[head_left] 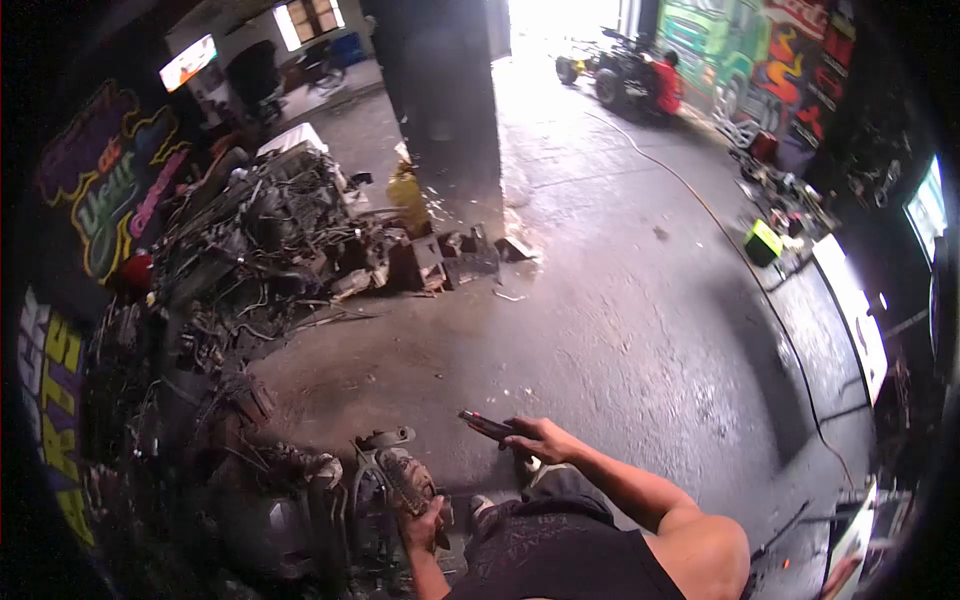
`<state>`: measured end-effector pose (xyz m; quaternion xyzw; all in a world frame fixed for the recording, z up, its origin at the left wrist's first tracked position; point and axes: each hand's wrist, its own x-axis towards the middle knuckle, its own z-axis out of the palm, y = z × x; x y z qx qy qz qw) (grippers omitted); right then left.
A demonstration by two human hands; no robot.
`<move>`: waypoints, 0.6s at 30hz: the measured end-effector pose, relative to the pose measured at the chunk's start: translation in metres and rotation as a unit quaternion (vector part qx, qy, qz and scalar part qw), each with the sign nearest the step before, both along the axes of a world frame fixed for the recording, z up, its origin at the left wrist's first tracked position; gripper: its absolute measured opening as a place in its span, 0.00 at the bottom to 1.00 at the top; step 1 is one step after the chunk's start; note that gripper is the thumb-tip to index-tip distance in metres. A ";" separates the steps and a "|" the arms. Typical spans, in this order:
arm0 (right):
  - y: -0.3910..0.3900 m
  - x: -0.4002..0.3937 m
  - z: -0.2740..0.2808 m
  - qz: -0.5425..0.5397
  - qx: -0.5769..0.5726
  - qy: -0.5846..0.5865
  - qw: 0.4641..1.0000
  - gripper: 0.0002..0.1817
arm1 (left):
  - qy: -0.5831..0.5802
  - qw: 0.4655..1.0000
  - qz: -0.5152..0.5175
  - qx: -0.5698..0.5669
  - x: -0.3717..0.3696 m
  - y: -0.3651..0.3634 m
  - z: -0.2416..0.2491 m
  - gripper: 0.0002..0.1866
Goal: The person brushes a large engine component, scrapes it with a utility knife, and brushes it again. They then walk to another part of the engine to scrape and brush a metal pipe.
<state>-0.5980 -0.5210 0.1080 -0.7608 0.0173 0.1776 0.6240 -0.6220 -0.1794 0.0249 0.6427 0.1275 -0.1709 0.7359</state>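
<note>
My left hand [424,522] is closed around the near end of a dirty, ribbed metal part [403,478]. A bracket-like metal piece [385,438] sits at that part's far end. To the right, my right hand [540,441] holds a dark, slim hand tool [486,425] with a reddish spot near its tip; its exact kind is too small to make out. The tool points left, apart from the metal part. More greasy machine parts [290,465] lie just left of my left hand.
A big heap of scrap parts [270,220] fills the left side, by a dark pillar [445,120]. A hose or cable [700,195] runs across the concrete floor at right. At the back stands a quad bike [620,75] with a person in red [667,85] beside it.
</note>
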 end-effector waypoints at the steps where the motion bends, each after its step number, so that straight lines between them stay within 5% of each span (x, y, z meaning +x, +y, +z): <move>1: -0.012 0.017 0.008 0.018 0.008 -0.011 1.000 0.19 | -0.012 0.999 0.038 0.019 0.005 -0.013 0.018 0.05; 2: -0.023 0.032 0.018 0.026 0.031 -0.021 0.999 0.18 | 0.152 0.980 0.025 0.123 0.005 -0.019 0.041 0.22; 5: -0.046 0.080 0.015 0.031 0.045 -0.044 0.998 0.16 | -0.003 0.979 0.155 0.135 -0.006 -0.049 0.046 0.10; 6: -0.050 0.095 0.018 0.042 0.026 -0.037 0.998 0.16 | 0.084 0.975 0.127 0.161 -0.010 -0.042 0.044 0.22; 10: -0.038 0.139 0.009 0.065 0.143 -0.046 0.987 0.16 | 0.027 0.945 0.271 0.181 -0.046 -0.032 0.014 0.27; 13: -0.011 0.153 0.000 0.114 0.200 -0.033 0.973 0.13 | 0.050 0.900 0.315 0.297 -0.058 -0.030 0.036 0.23; 18: 0.020 0.154 -0.012 0.200 0.177 -0.006 0.964 0.14 | 0.191 0.885 0.419 0.069 -0.056 -0.043 0.097 0.49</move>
